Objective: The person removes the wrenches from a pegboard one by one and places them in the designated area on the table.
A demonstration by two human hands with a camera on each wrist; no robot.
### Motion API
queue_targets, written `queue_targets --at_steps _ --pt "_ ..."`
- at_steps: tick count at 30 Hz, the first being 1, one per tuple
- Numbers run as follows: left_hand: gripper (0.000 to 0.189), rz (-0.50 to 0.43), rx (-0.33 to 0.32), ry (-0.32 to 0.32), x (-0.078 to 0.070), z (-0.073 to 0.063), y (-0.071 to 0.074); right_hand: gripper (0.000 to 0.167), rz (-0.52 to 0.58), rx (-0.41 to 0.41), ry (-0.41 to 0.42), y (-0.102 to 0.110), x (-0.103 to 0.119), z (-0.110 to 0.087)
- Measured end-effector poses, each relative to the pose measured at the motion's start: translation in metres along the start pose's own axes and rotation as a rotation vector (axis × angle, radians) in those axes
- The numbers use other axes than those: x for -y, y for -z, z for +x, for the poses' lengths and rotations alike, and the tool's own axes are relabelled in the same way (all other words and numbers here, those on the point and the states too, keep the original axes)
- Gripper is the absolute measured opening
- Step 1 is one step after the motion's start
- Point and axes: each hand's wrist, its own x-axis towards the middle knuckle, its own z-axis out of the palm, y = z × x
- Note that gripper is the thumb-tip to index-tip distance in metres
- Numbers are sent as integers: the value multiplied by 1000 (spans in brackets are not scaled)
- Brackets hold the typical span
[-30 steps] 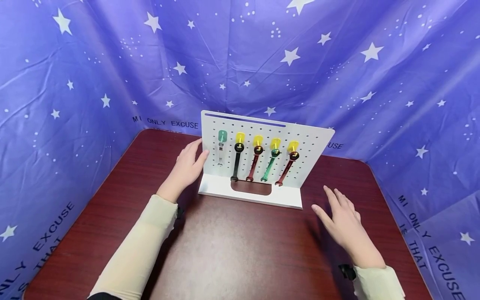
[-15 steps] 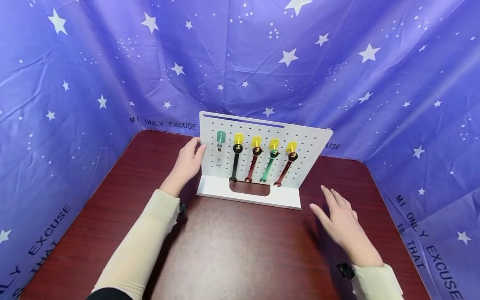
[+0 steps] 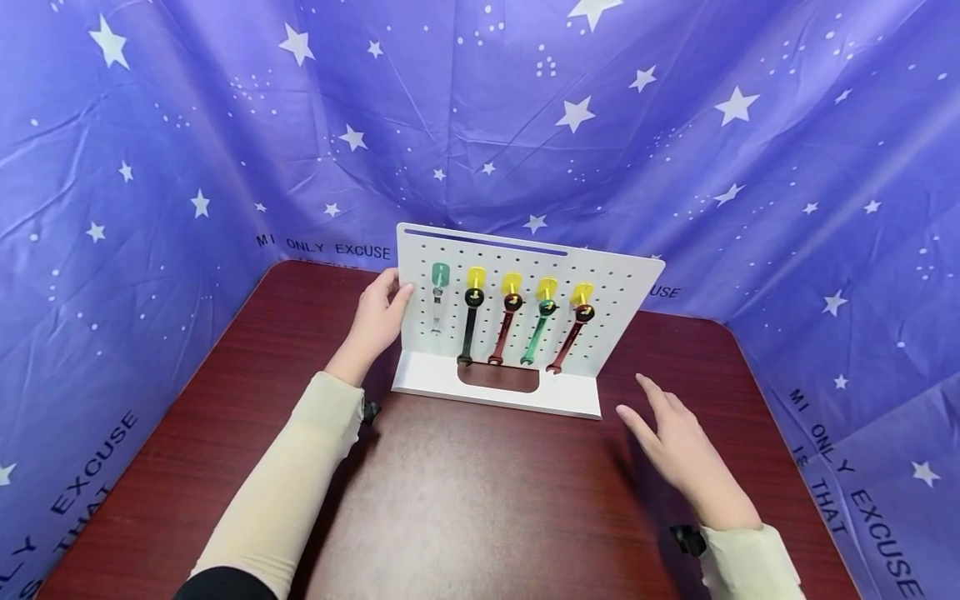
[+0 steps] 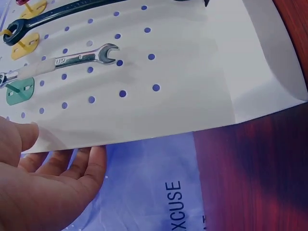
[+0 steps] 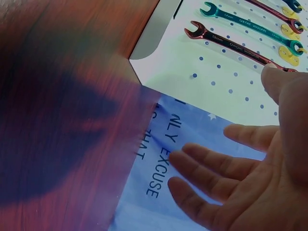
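A white pegboard stand (image 3: 622, 292) stands upright on the table. My left hand (image 3: 375, 325) grips its left edge; in the left wrist view the thumb (image 4: 30, 136) lies over the front face and the fingers (image 4: 89, 168) pass behind. From the board hang a silver wrench (image 3: 437, 315) on a green hook (image 3: 441, 274), and a black wrench (image 3: 469, 333), a red wrench (image 3: 504, 335), a green wrench (image 3: 536, 335) and another red wrench (image 3: 570, 342) on yellow hooks. My right hand (image 3: 686, 450) hovers right of the board, fingers spread, holding nothing.
The dark red wooden table (image 3: 465, 500) extends in front of the stand and to both sides. A purple curtain (image 3: 480, 108) with white stars surrounds the table at the back and sides. The stand's base (image 3: 420, 379) has a wide cutout.
My left hand has closed in on the board's left edge, its fingers bending behind it. The right hand stays beside the board with little movement. The wrenches keep their places.
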Motion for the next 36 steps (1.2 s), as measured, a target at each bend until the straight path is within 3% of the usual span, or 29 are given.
queue_targets --at_steps 7,17,23,36 --pt "21 -44 -42 28 -2 3 -2 50 65 -125 91 -8 1 9" --pt "17 -57 -70 51 -3 3 -2 30 111 -213 155 -15 10 27" --pt "14 -91 -114 54 -2 2 -3 24 172 -220 137 -17 18 45" --pt "13 -76 -90 37 0 5 -5 20 312 -259 104 -24 29 71"
